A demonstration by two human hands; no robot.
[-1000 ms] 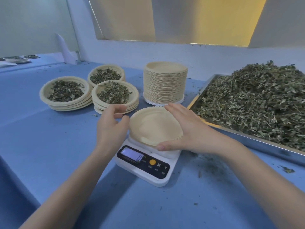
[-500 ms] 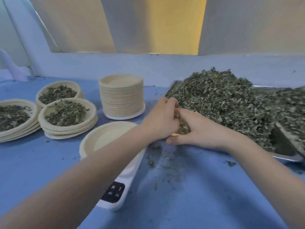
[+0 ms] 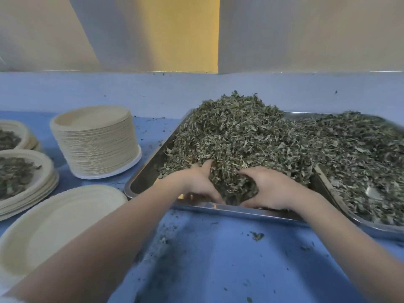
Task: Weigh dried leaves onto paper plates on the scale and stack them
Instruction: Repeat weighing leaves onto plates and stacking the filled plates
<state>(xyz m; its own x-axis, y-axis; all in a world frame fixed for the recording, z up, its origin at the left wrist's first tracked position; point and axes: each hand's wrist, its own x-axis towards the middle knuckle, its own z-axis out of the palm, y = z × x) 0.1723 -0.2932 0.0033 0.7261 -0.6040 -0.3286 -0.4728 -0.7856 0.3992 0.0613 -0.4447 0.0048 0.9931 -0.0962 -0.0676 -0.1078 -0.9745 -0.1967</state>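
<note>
Filled paper plates (image 3: 15, 171), stacked and carrying dried leaves, sit at the 9 o'clock edge of the blue worktop (image 3: 218, 259). An empty paper plate (image 3: 54, 224) lies at 8 o'clock; whatever stands beneath it is hidden. A tall stack of unused plates (image 3: 96, 141) stands at 10 o'clock. No brand, label or writing can be read anywhere.

A metal tray (image 3: 142, 178) at centre holds a heap of dried leaves (image 3: 240, 136). The left hand (image 3: 196, 184) is cupped, fingers curled into the near edge of the heap. The right hand (image 3: 273, 189), just beside it, is cupped likewise, and a clump of leaves is gathered between the two palms. A second tray (image 3: 371, 226) of leaves lies at 3 o'clock, touching the first. Loose leaf crumbs (image 3: 256, 236) scatter the worktop at 5 o'clock.
</note>
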